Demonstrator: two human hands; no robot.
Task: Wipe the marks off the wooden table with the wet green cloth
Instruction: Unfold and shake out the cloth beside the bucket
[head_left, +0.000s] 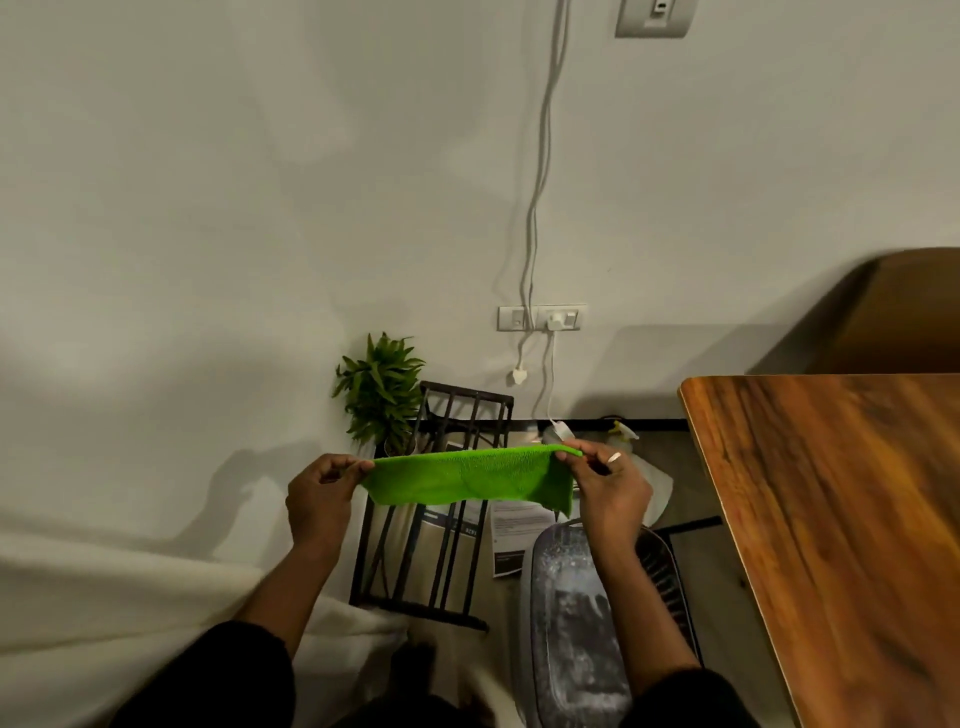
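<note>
The textured microfibre cloth (470, 477) is bright lime green. The polished wooden bench (841, 519) is warm orange-brown with darker streaked grain. The painted wall (208, 208) is plain off-white, with white cables (540, 156) and white switch plates (540, 317). The small leafy plant (382, 387) is dark green. The slatted metal rack (447, 499) is black. Both sleeves (218, 680) are black.

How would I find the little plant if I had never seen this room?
Start at the pale wall and follow the white cables down to the socket plate. Look lower and left of it: the plant stands at the foot of the wall, beside a black metal rack. It is the only thing with spiky dark green leaves; the green cloth nearby is flat and much brighter.
</note>
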